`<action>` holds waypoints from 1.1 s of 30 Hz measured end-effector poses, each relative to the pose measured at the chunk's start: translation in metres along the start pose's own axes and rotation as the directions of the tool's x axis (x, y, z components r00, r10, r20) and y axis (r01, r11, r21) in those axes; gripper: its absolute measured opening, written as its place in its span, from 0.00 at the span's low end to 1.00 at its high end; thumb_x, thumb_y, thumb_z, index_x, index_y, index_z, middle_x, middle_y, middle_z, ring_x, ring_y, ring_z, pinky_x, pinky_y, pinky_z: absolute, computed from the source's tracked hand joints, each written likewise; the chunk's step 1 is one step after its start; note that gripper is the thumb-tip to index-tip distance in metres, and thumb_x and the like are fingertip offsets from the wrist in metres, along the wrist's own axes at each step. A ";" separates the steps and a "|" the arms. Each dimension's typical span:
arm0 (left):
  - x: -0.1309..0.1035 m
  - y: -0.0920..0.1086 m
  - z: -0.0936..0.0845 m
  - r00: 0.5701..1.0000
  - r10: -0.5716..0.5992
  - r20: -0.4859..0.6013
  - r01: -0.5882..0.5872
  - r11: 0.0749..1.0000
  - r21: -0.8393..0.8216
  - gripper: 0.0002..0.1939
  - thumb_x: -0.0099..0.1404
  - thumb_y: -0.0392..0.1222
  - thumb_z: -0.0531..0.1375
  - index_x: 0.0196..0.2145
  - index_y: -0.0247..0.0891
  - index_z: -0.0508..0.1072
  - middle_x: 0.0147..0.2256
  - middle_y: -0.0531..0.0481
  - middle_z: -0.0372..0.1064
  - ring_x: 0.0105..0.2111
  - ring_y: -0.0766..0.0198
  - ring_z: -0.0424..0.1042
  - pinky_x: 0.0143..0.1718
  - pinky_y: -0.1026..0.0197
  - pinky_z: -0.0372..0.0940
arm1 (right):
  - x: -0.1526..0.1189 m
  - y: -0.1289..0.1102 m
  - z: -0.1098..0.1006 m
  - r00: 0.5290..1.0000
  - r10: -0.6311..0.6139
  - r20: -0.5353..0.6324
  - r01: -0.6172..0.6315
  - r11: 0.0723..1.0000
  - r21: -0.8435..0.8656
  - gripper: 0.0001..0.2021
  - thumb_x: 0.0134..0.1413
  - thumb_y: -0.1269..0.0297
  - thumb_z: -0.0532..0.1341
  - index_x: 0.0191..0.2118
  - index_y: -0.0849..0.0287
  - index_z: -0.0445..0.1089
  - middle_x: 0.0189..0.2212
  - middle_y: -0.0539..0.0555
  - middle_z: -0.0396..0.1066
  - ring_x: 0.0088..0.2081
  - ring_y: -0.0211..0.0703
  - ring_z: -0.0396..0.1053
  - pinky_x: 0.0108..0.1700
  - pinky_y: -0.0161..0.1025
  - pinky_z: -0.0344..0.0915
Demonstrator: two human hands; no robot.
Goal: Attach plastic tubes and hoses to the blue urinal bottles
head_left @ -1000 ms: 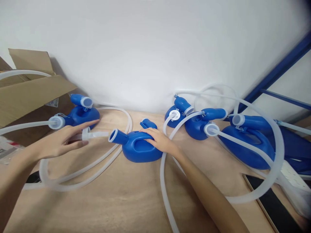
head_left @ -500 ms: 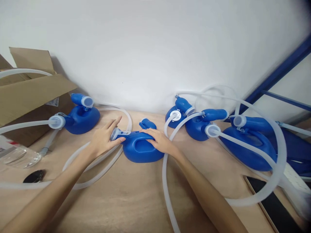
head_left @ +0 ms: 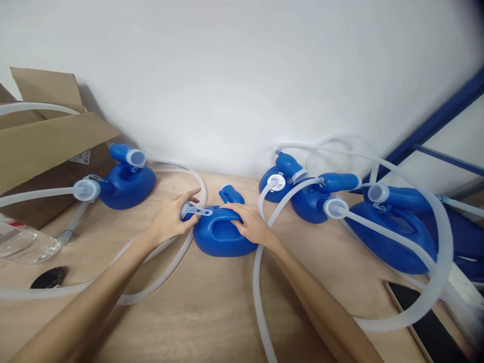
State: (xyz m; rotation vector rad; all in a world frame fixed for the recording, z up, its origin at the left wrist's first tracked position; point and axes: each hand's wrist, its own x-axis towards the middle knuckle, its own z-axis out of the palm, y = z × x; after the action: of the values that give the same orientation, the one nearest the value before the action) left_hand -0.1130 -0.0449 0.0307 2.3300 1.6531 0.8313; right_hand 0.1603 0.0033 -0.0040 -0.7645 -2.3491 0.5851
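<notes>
While R hand [head_left: 255, 227] grips btl [head_left: 223, 248] | L hand [head_left: 171, 220] on cap [head_left: 185, 210]

From my station I see two bare forearms: the left forearm [head_left: 98, 302] toward eight o'clock, the right forearm [head_left: 317, 312] between four and five. Both look slender and smooth, tapering to narrow, bare wrists. The left hand [head_left: 170, 219] and right hand [head_left: 254, 225] are ungloved, their fingers slim; nail detail is too small for me to read.
</notes>
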 end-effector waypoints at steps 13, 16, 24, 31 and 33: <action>-0.016 -0.007 0.011 0.850 0.495 -0.180 -0.414 0.839 0.354 0.24 0.73 0.57 0.58 0.57 0.41 0.78 0.50 0.40 0.79 0.52 0.45 0.74 0.56 0.43 0.64 | -0.001 -0.002 0.001 0.998 0.058 -0.041 -0.056 0.997 0.052 0.23 0.64 0.74 0.58 0.61 0.52 0.73 0.59 0.56 0.77 0.62 0.53 0.73 0.67 0.56 0.65; -0.017 0.003 0.013 0.885 0.426 -0.190 -0.302 0.834 0.463 0.15 0.77 0.45 0.56 0.51 0.40 0.81 0.44 0.42 0.80 0.47 0.49 0.74 0.46 0.49 0.64 | -0.003 -0.003 -0.003 0.999 0.034 -0.037 -0.033 0.999 0.014 0.22 0.67 0.70 0.59 0.64 0.52 0.71 0.60 0.57 0.76 0.62 0.52 0.73 0.67 0.56 0.65; -0.012 0.005 0.015 0.893 0.410 -0.187 -0.303 0.853 0.424 0.17 0.78 0.40 0.53 0.52 0.38 0.80 0.41 0.42 0.78 0.45 0.51 0.73 0.44 0.51 0.65 | 0.002 -0.040 -0.006 0.974 -0.165 0.153 0.216 0.878 -0.427 0.22 0.73 0.52 0.58 0.67 0.47 0.69 0.65 0.60 0.69 0.65 0.58 0.66 0.67 0.60 0.63; -0.012 0.001 0.016 0.895 0.409 -0.177 -0.310 0.856 0.413 0.18 0.78 0.42 0.52 0.56 0.39 0.79 0.42 0.41 0.77 0.46 0.51 0.72 0.45 0.51 0.65 | 0.009 -0.049 0.003 0.982 -0.104 0.158 0.170 0.853 -0.494 0.23 0.74 0.48 0.53 0.67 0.46 0.69 0.62 0.58 0.72 0.56 0.57 0.71 0.53 0.51 0.73; -0.012 0.001 0.016 0.899 0.401 -0.176 -0.310 0.867 0.391 0.19 0.78 0.42 0.51 0.55 0.40 0.79 0.41 0.42 0.76 0.46 0.51 0.72 0.45 0.51 0.65 | 0.008 -0.050 0.002 0.983 -0.084 0.162 0.154 0.859 -0.488 0.23 0.74 0.48 0.54 0.67 0.45 0.69 0.63 0.58 0.71 0.57 0.57 0.70 0.53 0.50 0.74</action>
State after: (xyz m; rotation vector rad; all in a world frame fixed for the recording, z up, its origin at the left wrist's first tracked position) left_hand -0.1069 -0.0532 0.0137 2.9612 1.5909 1.0042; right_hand 0.1350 -0.0287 0.0256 -0.8079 -2.6909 -0.0442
